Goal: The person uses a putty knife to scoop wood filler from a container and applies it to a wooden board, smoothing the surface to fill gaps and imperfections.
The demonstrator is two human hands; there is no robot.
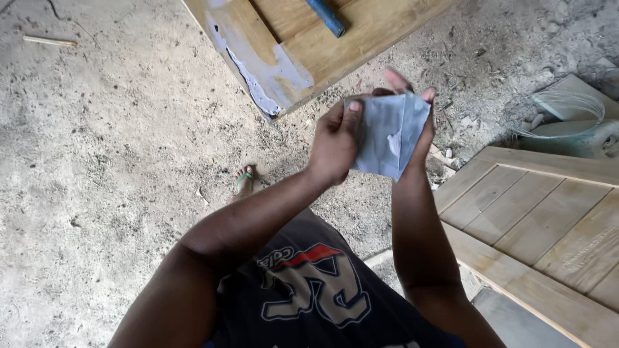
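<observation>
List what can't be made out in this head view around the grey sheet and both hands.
- Right hand: palm hidden behind the folded grey sheet; only fingertips show.
- Far face of the grey sheet: turned away from the camera.
- Blue tool on the wooden panel: cut off by the top edge.
- Wooden door: cut off by the right edge.
- Left hand: palm turned away.

No packages, labels, signs or screens anywhere on the floor (97,161) or the wooden panels. The only printed thing here is the graphic (316,287) on the person's dark shirt: big cream letters with a red stripe across them.
</observation>
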